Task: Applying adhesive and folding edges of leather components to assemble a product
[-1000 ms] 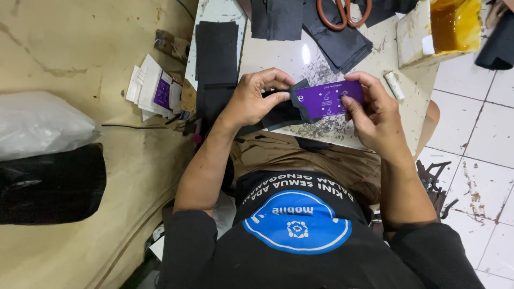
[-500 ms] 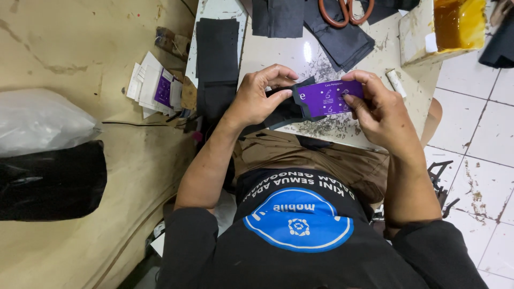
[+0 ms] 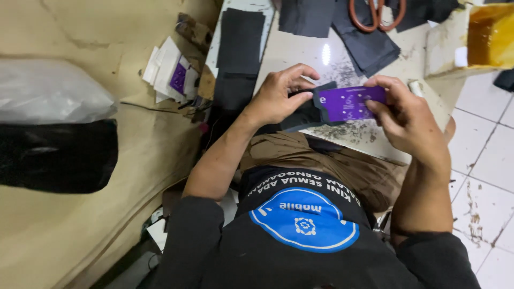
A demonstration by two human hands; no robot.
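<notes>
A purple card [image 3: 350, 103] with white marks is held over the near edge of a white work table [image 3: 300, 59]. My right hand [image 3: 404, 120] grips its right end with fingers and thumb. My left hand [image 3: 281, 96] holds a piece of black fabric [image 3: 305, 112] that lies against the card's left end and partly under it; thumb and fingers pinch the fabric where it meets the card. Both hands are close together, just above my lap.
Black fabric pieces [image 3: 241, 40] lie along the table's left side and at the back [image 3: 367, 45]. Orange-handled scissors [image 3: 377, 13] rest at the back. A yellow-stained open box [image 3: 490, 35] stands at the right. Paper packets [image 3: 171, 72] and bags [image 3: 51, 99] lie on the left.
Both hands have shifted slightly with the card and fabric; the left fingers have moved up along the card's left edge. The grip of each hand is the same.
</notes>
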